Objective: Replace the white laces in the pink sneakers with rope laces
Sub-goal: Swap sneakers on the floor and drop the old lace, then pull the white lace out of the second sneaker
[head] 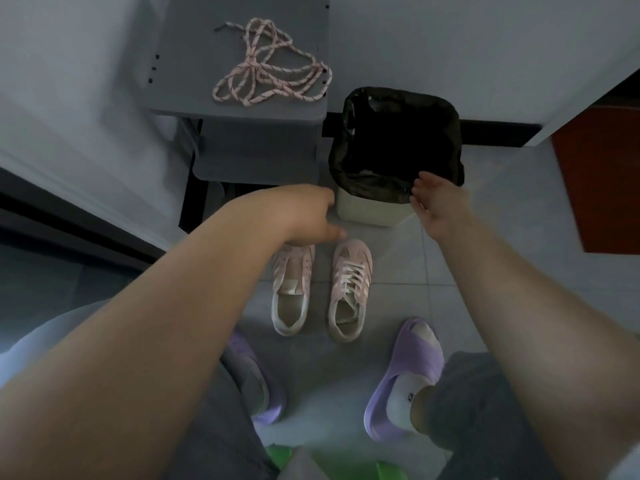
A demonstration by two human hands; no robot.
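We are judging the job about a quarter done: the left sneaker (291,292) is lying seemingly laceless on the floor, the right sneaker (348,296) is wearing its white laces (349,275), the rope laces (273,64) are waiting untouched on the far stool (242,102), and our left hand (308,216) and right hand (436,202) are hovering with each grip slack and empty.

The rope laces (273,67) are rough braided cord on a matt, smooth grey stool (207,81). The bin liner (398,133) is thin, crinkled, glossy black plastic over a smooth white plastic bin (367,211). The sneakers (351,254) look matt and suede-like, and the right one has flat woven white laces (349,277). The floor (485,271) tiles have a faint sheen.
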